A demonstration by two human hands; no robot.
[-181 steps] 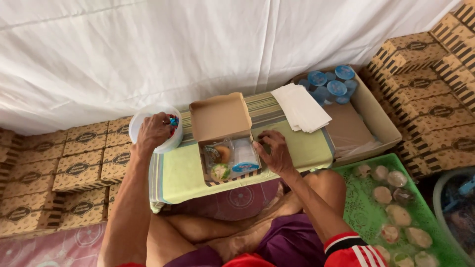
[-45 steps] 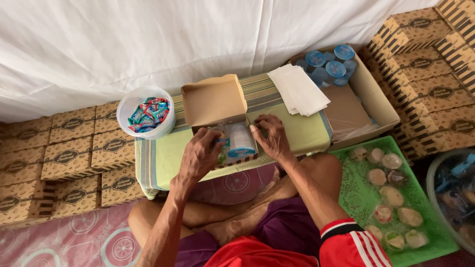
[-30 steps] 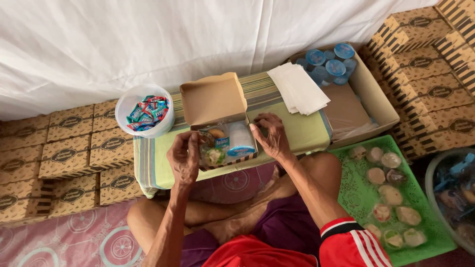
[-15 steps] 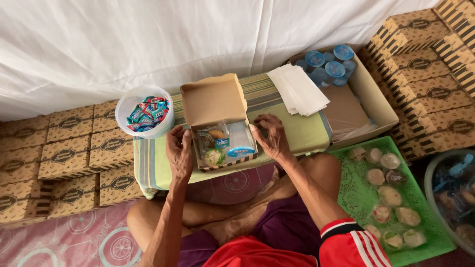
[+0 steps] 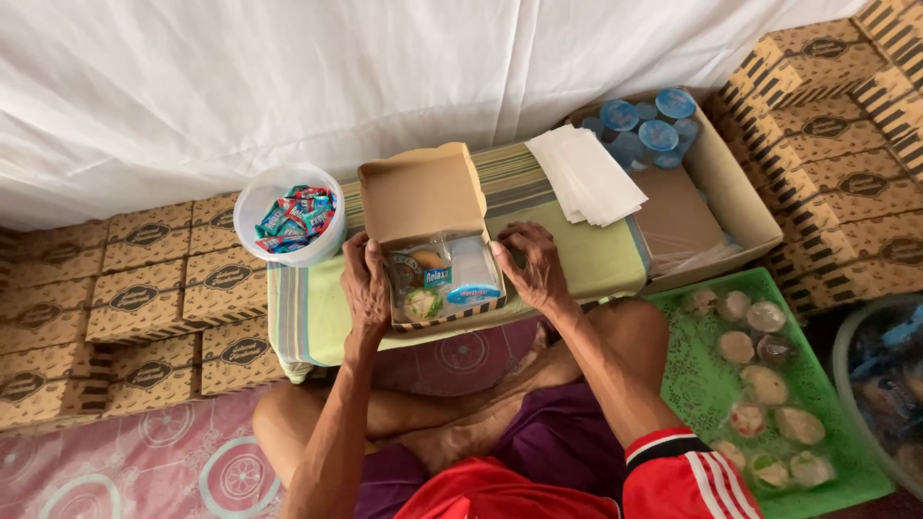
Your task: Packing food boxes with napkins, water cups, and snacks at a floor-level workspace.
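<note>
Brown cardboard snack box [image 5: 433, 245], lid up, on the green-striped cloth-covered tabletop [image 5: 596, 264], between both hands.
Green plastic tray [image 5: 707, 384] of wrapped cakes lies at four o'clock, white bowl of wrapped candies [image 5: 288, 216] at ten. Left hand [image 5: 365, 288] and right hand [image 5: 529, 269] press flat on the box's sides, fingers [image 5: 508, 252] loosely spread, clasping its walls.
</note>
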